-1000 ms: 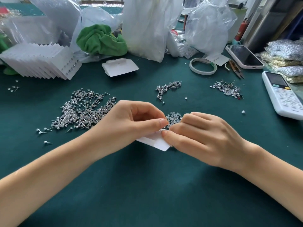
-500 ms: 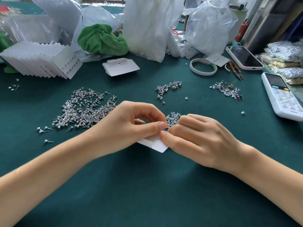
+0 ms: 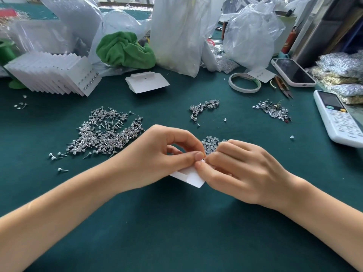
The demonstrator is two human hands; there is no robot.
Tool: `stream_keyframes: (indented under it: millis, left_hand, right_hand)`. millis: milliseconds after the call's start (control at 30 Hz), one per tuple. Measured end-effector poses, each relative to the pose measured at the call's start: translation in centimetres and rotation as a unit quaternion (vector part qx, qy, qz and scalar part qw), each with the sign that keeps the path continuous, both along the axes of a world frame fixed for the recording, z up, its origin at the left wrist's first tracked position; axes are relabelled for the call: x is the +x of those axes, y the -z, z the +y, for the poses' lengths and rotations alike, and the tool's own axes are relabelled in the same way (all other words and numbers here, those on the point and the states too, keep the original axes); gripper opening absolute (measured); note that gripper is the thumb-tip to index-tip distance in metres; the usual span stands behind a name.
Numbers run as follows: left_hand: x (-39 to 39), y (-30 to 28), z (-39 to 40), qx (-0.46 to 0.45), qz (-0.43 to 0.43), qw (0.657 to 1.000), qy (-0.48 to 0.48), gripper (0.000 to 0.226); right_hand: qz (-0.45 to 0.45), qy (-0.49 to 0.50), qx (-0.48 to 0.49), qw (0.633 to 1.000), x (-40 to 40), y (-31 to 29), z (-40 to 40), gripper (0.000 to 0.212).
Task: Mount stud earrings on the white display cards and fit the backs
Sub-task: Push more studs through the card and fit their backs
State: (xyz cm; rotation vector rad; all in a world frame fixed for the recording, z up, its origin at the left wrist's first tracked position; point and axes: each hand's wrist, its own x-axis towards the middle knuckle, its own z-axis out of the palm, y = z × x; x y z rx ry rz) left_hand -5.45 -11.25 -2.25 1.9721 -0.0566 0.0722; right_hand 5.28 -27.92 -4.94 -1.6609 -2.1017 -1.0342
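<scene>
Pinching white card (image 3: 193,178), left hand (image 3: 157,158), right hand (image 3: 241,173), fingertips touching

Two hands (image 3: 157,154), one phone (image 3: 293,72), one remote (image 3: 337,118)

No text, label or number is legible anywhere.

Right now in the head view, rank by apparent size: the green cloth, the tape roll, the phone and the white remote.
1. green cloth, clearly largest.
2. white remote and phone: look alike; the remote lies nearer the camera and is cut by the frame edge, so unranked.
3. tape roll, smallest.
</scene>
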Motion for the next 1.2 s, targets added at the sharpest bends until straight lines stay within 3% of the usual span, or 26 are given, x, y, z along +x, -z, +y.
stream_keyframes:
  millis: [967,1200]
  left_hand:
    - [-0.07,-0.37,0.51,0.016,0.048,0.998,0.023,0.009]
    - [-0.04,0.30,-0.02,-0.044,0.024,0.998,-0.030,0.004]
  right_hand:
    - [-0.040,0.014,0.057,0.997,-0.21,0.30,0.25,0.029]
    - [-0.037,0.021,0.065,0.997,0.10,0.26,0.12,0.024]
